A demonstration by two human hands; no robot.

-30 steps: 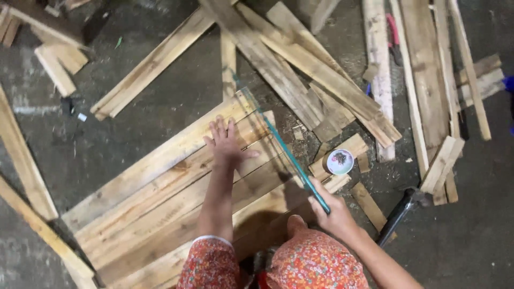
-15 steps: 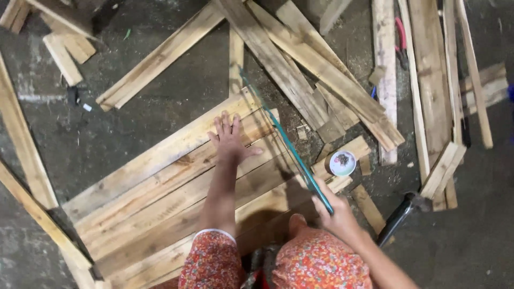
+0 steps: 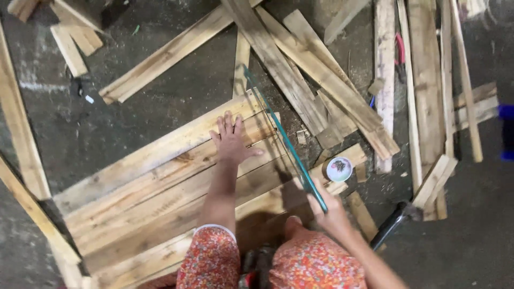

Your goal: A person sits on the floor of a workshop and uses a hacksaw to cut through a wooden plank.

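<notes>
My left hand (image 3: 232, 141) lies flat, fingers spread, on a panel of pale wooden planks (image 3: 155, 184) laid side by side on the floor. My right hand (image 3: 330, 213) grips the handle of a teal-framed hand saw (image 3: 282, 136). Its blade runs diagonally up and left across the right end of the planks, just right of my left hand. My knees in orange patterned cloth show at the bottom edge.
Loose planks and offcuts (image 3: 332, 80) lie scattered over the dark concrete floor (image 3: 171, 112). A small round tin (image 3: 339, 169) sits right of the saw. A dark-handled hammer (image 3: 394, 223) lies at lower right. Red-handled pliers (image 3: 399, 51) rest among boards at upper right.
The saw has slid up and to the left along the cut across the planks. My left hand stays pressed on the same plank.
</notes>
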